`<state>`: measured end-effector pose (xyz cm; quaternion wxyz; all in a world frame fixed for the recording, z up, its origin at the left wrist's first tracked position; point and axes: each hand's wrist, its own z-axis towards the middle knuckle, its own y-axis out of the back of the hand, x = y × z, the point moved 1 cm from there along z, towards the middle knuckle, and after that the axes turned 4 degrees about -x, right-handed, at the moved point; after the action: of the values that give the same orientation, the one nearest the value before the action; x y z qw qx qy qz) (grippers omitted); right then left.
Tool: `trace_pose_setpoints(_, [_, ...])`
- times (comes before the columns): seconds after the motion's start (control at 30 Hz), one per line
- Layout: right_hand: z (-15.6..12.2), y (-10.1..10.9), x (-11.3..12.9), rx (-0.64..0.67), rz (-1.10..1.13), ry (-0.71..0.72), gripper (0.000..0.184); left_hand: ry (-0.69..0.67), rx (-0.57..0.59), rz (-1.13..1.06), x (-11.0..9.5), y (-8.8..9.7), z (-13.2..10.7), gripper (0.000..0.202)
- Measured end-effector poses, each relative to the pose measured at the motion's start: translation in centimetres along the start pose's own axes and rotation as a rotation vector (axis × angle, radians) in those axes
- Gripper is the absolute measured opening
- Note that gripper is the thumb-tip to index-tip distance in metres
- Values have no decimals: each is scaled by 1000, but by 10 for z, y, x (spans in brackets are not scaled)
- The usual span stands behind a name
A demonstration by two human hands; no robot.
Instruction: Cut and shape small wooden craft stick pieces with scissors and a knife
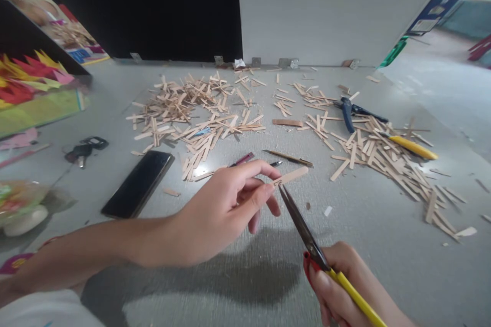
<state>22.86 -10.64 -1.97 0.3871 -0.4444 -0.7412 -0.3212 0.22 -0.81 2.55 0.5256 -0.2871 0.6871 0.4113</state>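
Observation:
My left hand [226, 209] pinches a wooden craft stick [292, 176] between thumb and forefinger, holding it level above the grey table [249, 276]. My right hand [341, 286] grips scissors [307, 235] with red and yellow handles. The dark blades point up and left, and their tips touch the stick just beside my left fingertips.
Piles of cut wooden sticks [192, 112] cover the table's middle and right [383, 153]. Blue pliers [351, 112] and a yellow-handled tool [412, 147] lie among them. A black phone [138, 183], keys [85, 149], a pen [241, 160] and coloured paper [30, 82] sit at the left.

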Motion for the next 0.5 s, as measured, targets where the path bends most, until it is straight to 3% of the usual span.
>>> trace_pose_setpoints(0.2, [0, -2, 2, -55, -43, 17, 81, 12, 19, 0, 0, -1, -1, 17])
trace_pose_setpoints(0.5, [5, 0, -2, -4, -86, 51, 79, 11, 19, 7, 1, -1, -1, 18])
